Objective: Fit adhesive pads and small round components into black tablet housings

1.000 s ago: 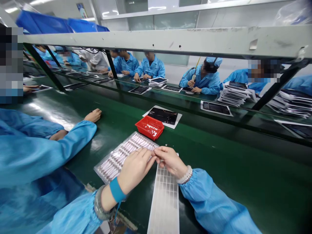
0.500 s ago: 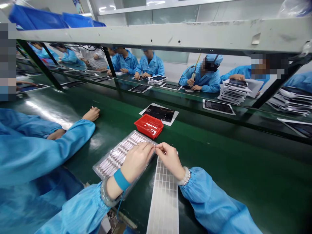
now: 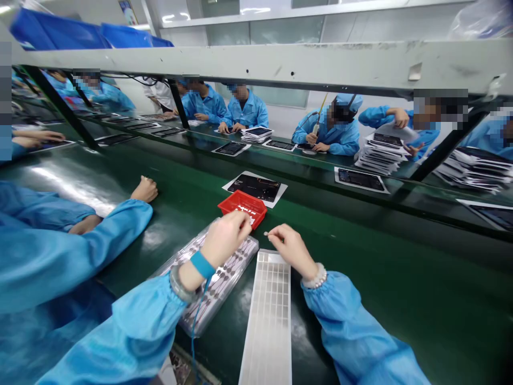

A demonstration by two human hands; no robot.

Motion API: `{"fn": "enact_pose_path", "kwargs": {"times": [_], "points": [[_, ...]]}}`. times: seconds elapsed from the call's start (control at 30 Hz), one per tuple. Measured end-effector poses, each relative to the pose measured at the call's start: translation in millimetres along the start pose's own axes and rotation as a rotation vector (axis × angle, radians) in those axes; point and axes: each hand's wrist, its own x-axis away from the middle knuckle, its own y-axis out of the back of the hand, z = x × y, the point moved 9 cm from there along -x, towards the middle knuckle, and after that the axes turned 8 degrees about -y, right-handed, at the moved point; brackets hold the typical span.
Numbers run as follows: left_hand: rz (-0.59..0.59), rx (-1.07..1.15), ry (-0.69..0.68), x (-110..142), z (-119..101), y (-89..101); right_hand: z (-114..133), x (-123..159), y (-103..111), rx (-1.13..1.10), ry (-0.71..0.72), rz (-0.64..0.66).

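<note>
My left hand (image 3: 225, 239), with a blue wrist strap, hangs over the upper end of a clear plastic tray (image 3: 249, 251), close to the near edge of a red bin (image 3: 225, 205). Its fingers are curled, and whatever they may hold is hidden. Several small white pieces lie in the bin. Rows of small parts with thin pale leads (image 3: 218, 282) fill the tray. My right hand (image 3: 293, 247) pinches a small pale piece (image 3: 266, 233) between thumb and forefinger. Just below it lies a whitish sheet (image 3: 270, 299) marked off in a grid of pale rectangles.
Behind the bin, a black panel (image 3: 256, 186) rests on white paper. A co-worker's arm (image 3: 120, 219) reaches onto the green bench at left. A shelf beam (image 3: 256, 61) crosses overhead. Opposite, people in blue sit near stacked panels (image 3: 382, 152).
My hands, fingertips together before, have come apart. The left has moved up and left toward the red bin; the right has shifted slightly right, with the pale piece now visible in its pinch.
</note>
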Motion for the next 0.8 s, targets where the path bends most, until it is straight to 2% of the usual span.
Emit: {"fn": "enact_pose_path", "kwargs": {"times": [0.1, 0.17, 0.23, 0.37, 0.47, 0.63, 0.8], "points": [[0.03, -0.087, 0.093, -26, 26, -6.0, -34, -19, 13, 0.159, -0.057, -0.019], [0.084, -0.136, 0.117, -38, 39, -19.0, -51, -28, 10, 0.201, -0.078, 0.014], [0.147, -0.166, 0.11, -45, 47, -35.0, -57, -34, 0, 0.235, -0.057, 0.066], [0.246, -0.187, 0.061, -47, 51, -56.1, -49, -40, -22, 0.284, 0.014, 0.14], [0.258, -0.211, 0.05, -45, 52, -54.5, -44, -43, -31, 0.318, 0.044, 0.175], [0.21, -0.258, 0.066, -35, 57, -42.7, -45, -45, -33, 0.369, 0.075, 0.205], [0.198, -0.253, 0.044, -34, 56, -47.2, -49, -44, -33, 0.399, 0.095, 0.216]]}}
